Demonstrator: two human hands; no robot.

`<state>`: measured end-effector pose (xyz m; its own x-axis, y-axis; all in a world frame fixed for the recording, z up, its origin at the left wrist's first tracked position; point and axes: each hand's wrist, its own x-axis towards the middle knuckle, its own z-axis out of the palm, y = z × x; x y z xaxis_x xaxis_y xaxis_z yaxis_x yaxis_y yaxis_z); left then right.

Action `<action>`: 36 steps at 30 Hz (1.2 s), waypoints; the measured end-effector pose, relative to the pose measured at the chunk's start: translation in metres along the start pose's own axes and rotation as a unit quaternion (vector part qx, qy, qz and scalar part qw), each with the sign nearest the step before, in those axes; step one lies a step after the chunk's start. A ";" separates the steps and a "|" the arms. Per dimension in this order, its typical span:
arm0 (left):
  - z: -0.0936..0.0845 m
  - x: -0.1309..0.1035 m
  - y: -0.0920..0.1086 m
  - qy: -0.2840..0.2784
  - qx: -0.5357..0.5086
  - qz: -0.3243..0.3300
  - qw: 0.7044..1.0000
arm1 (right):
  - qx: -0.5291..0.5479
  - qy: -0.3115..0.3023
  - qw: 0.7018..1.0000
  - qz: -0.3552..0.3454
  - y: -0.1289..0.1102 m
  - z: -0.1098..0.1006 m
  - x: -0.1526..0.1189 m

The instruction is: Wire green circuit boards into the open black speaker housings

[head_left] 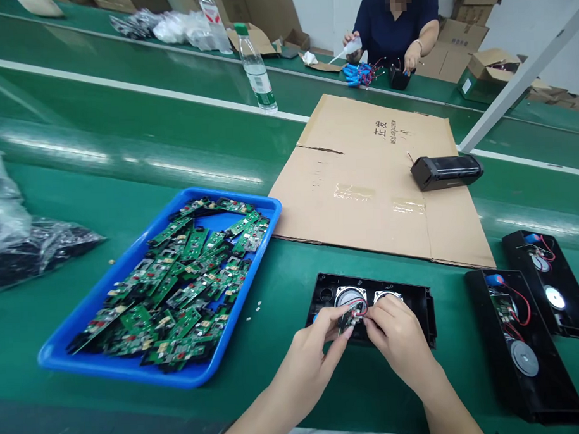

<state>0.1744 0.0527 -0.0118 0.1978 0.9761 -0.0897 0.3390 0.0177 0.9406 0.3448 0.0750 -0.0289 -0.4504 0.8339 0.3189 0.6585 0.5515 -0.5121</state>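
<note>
A small green circuit board (350, 317) is pinched between the thumb and fingers of my left hand (317, 336). My right hand (398, 327) is closed at the board's right end, its fingertips on the thin red and black wires (358, 302); the exact grip is partly hidden. Both hands are over an open black speaker housing (418, 298), which lies on the green table. Inside it are two round speakers, the left speaker (345, 296) showing behind the board and the right speaker (387, 296) mostly covered by my right hand.
Left of my hands, a blue tray (266, 243) holds many circuit boards. Two wired black housings (526, 392) (570, 308) lie at right. Behind, a cardboard sheet (359, 170) carries a closed black speaker (447, 172). A water bottle (259, 79) stands farther back. Across the bench, a person (397, 29) handles parts.
</note>
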 end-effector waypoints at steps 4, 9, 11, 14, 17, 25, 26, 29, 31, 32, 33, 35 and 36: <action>0.000 0.000 -0.001 0.005 0.014 0.013 1.000 | -0.019 0.039 0.999 0.001 -0.002 0.005 -0.003; 0.000 0.003 -0.002 0.002 0.008 0.032 0.999 | -0.024 0.098 0.995 -0.002 -0.004 0.012 -0.006; -0.001 0.002 -0.001 -0.003 0.004 0.038 0.999 | -0.026 0.097 0.995 -0.008 -0.004 0.012 -0.007; -0.001 0.001 0.000 -0.009 0.002 0.049 0.999 | -0.028 0.086 0.996 -0.016 -0.003 0.009 -0.008; -0.001 0.000 0.001 -0.009 0.004 0.047 0.999 | -0.021 0.079 0.996 -0.018 -0.002 0.008 -0.009; 0.003 0.002 -0.004 -0.004 -0.004 0.071 0.997 | -0.043 0.101 0.994 -0.026 -0.003 0.008 -0.009; 0.002 0.002 -0.004 -0.009 -0.006 0.075 0.997 | -0.046 0.090 0.994 -0.037 -0.003 0.007 -0.008; -0.002 0.002 -0.003 -0.038 0.000 0.071 0.997 | -0.045 0.058 0.996 -0.060 -0.002 0.001 -0.006; -0.007 0.003 -0.003 -0.057 0.016 0.071 0.996 | -0.029 0.044 0.997 -0.058 -0.001 -0.003 -0.006; -0.009 0.003 -0.004 -0.065 0.028 0.076 0.995 | -0.017 0.040 0.998 -0.049 0.000 -0.005 -0.006; -0.011 0.003 -0.006 -0.073 0.044 0.084 0.993 | -0.004 0.036 0.999 -0.038 0.001 -0.006 -0.006; -0.014 0.002 -0.009 -0.078 0.073 0.110 0.988 | 0.017 0.020 0.999 -0.024 0.003 -0.008 -0.006; -0.016 0.002 -0.010 -0.077 0.083 0.119 0.986 | 0.024 0.009 0.999 -0.023 0.004 -0.008 -0.006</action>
<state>0.1569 0.0576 -0.0167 0.4236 0.9033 0.0674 0.4088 -0.2570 0.8757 0.3550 0.0721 -0.0259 -0.4688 0.8081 0.3566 0.6075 0.5880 -0.5340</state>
